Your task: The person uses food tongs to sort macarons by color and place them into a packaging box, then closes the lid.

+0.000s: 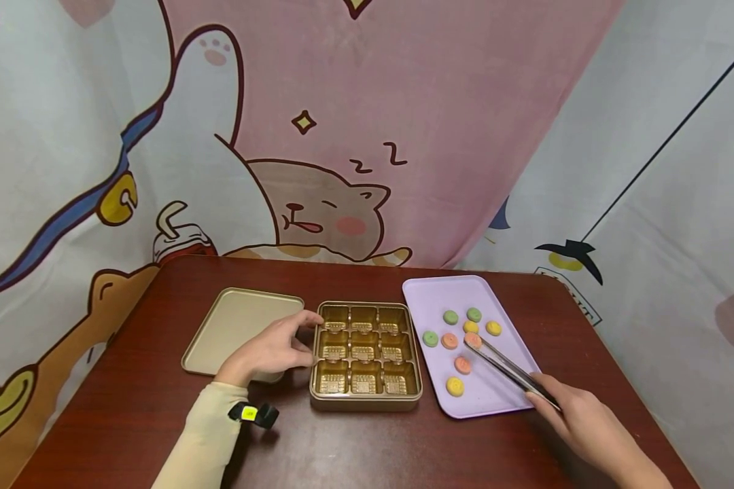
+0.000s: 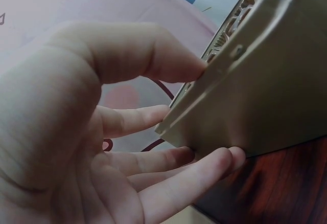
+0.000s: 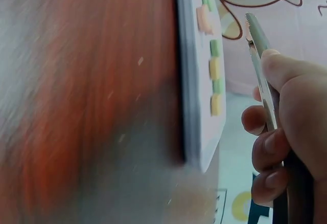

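My left hand (image 1: 278, 346) touches the left side of a gold square box (image 1: 367, 405). In the left wrist view, its thumb (image 2: 179, 65) meets the box rim while other fingertips rest against the side wall. The box holds a gold insert (image 1: 363, 362) with several square compartments. My right hand (image 1: 587, 421) grips metal tongs (image 1: 504, 367) with dark handles. The tong tips are at an orange candy-like disc (image 1: 473, 340) over the lilac tray (image 1: 501, 401); whether they pinch it firmly I cannot tell. Fingers curl round the tongs in the right wrist view.
Several round pieces lie on the tray, including a green one (image 1: 430, 338), a yellow one (image 1: 455, 386) and an orange one (image 1: 462, 365). A flat gold lid (image 1: 238, 322) lies left of the box. A printed cloth (image 1: 440, 122) hangs behind the brown table (image 1: 367, 455).
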A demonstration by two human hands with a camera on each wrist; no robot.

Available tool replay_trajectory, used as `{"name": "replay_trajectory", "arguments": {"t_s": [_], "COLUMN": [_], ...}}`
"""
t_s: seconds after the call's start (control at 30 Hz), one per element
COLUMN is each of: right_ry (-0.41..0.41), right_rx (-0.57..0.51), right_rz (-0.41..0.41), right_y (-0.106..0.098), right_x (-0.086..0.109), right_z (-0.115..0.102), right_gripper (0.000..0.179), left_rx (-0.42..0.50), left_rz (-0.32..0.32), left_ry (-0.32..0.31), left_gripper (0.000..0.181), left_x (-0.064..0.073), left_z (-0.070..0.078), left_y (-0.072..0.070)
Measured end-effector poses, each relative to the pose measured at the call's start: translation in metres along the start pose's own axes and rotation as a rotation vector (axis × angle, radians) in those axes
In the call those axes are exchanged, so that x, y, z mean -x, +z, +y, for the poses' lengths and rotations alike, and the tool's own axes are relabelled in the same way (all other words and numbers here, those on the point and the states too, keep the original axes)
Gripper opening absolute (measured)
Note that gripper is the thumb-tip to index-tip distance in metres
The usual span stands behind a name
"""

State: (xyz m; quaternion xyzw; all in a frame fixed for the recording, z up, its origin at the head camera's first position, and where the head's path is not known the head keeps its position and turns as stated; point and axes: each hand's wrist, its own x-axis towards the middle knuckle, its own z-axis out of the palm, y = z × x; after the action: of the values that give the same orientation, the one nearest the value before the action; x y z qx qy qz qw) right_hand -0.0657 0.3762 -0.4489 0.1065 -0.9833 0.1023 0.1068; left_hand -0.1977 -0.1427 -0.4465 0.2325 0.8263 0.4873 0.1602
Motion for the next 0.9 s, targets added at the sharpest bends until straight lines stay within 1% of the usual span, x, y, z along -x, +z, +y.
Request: {"name": "replay_trajectory", "arguments": {"t_s": [0.13, 0.23, 0.37, 0.47, 0.6, 0.7, 0.83, 0.9], "right_ry": [-0.024, -0.065, -0.152, -0.214, -0.286, -0.367, -0.466, -0.502], "right_rx": [-0.009, -0.011, -0.022, -0.03, -0.044, -0.044, -0.049, -0.052], "right_rz": [-0.009, 0.011, 0.055, 0.069, 0.062, 0.083, 0.097, 0.087], "right_y": [-0.002, -0.001, 0.001, 0.003, 0.006, 0.01, 0.015, 0.017], "right_x": [-0.007, -0.013, -0.021, -0.028, -0.037, -0.043, -0.051, -0.055], "right_z": [-0.014, -0.023, -0.037, -0.05, -0.068, -0.08, -0.097, -0.106], "right_gripper": [0.039, 0.036, 0.033, 0.032, 0.04, 0.045, 0.035, 0.03], "left_rx": [-0.002, -0.008, -0.018, -0.019, -0.02, -0.019, -0.013, -0.009], "left_rz": [-0.003, -0.004, -0.003, -0.001, 0.001, -0.001, 0.001, 0.003], "left_ry": [-0.006, -0.01, -0.013, -0.018, -0.028, -0.034, -0.033, -0.03], "left_gripper": [0.068, 0.068, 0.068, 0.068, 0.068, 0.068, 0.068, 0.068], "left_x": [0.0, 0.0, 0.0, 0.0, 0.001, 0.001, 0.001, 0.001], "left_z": [0.0, -0.001, 0.0, 0.0, 0.0, 0.0, 0.001, 0.001], "left_y": [0.0, 0.0, 0.001, 0.001, 0.001, 0.001, 0.0, 0.0]}}
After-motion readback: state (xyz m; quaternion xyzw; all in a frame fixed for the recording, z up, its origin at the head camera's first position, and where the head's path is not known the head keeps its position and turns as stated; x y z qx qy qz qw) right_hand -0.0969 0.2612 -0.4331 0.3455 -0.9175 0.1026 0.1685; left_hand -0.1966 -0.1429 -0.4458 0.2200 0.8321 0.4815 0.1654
